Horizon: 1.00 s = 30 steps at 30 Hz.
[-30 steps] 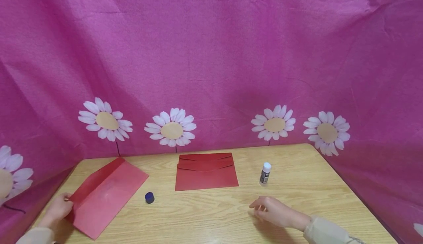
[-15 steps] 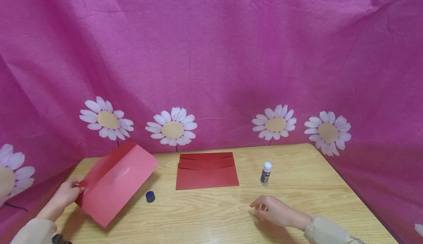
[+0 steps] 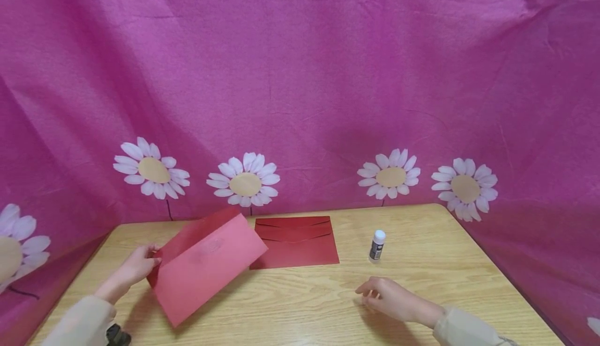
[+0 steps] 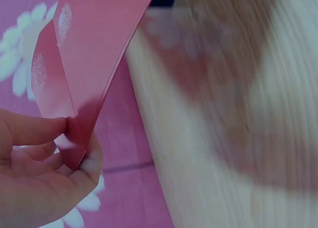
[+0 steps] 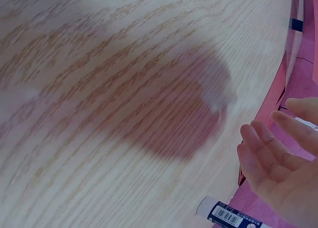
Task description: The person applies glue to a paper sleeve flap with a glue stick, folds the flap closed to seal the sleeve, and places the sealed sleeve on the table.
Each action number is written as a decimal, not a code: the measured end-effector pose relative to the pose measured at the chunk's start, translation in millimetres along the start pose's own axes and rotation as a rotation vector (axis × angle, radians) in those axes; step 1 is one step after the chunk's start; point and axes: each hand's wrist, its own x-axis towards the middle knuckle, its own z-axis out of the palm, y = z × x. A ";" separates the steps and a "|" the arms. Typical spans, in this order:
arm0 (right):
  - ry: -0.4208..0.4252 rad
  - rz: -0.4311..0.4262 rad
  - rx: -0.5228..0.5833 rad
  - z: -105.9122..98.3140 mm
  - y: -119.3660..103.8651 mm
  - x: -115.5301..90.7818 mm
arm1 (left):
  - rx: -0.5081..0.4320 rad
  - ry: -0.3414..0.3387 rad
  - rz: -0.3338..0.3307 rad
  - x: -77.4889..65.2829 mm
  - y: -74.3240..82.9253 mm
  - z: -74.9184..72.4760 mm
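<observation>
My left hand (image 3: 136,267) pinches the left end of a red envelope (image 3: 206,270), which is raised and tilted over the left part of the table. Its flap stands open. In the left wrist view, thumb and fingers grip the envelope's corner (image 4: 74,143), and whitish smears show on flap and body. My right hand (image 3: 388,300) hovers low over the table with relaxed, slightly bent fingers and holds nothing. Behind it a glue stick (image 3: 377,246) stands upright, its white end up. A dark blue cap (image 5: 296,24) shows in the right wrist view; the raised envelope hides it from the head view.
Overlapping red envelopes (image 3: 300,252) lie flat at the table's back middle, their left edge partly covered by the raised one. The wooden table (image 3: 300,304) ends at a purple cloth (image 3: 309,101) with printed daisies, hanging behind and at the sides.
My left hand has lifted the red envelope off the table's left side and carried it to the right, in front of the blue cap. My right hand has stayed in place.
</observation>
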 end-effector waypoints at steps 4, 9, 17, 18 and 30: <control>-0.007 0.003 0.006 -0.9 0.3 -1.1 | 0.051 -0.024 -0.055 -11.5 61.5 15.8; -0.011 0.005 0.019 -2.1 0.8 -3.0 | 0.023 -0.074 0.002 -9.4 84.7 34.3; 0.005 -0.008 0.052 -4.0 2.3 -3.7 | -0.032 -0.155 0.083 1.0 100.0 69.2; 0.004 -0.009 0.058 -4.2 2.4 -3.7 | -0.034 -0.162 0.087 2.1 101.8 73.4; 0.015 -0.015 0.030 -4.8 2.0 -3.0 | -0.003 -0.210 0.054 6.1 117.1 114.7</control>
